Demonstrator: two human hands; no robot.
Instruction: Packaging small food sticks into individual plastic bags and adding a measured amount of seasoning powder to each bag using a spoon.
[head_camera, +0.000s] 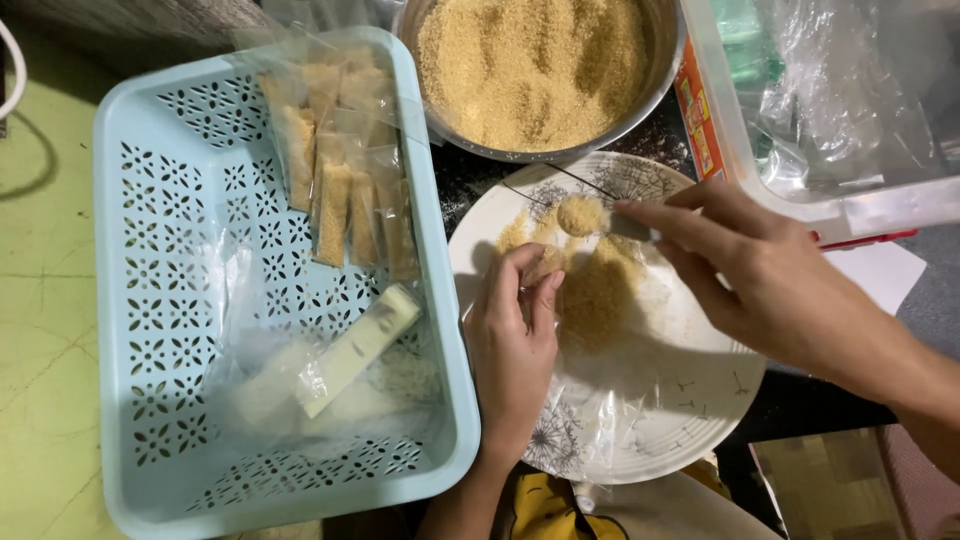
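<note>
golden granules (581, 213) between both hands (512, 340)

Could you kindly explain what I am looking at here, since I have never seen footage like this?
This is a single view from a camera worn on a person's head, looking down at their own bare hands. The right hand holds a small spoon heaped with golden-brown grains above a white patterned plate. The left hand pinches a small clear bag just under the spoon. Behind the plate stands a metal bowl full of the same grains. To the left sits a pale blue basket holding filled packets and spare clear bags.
</note>
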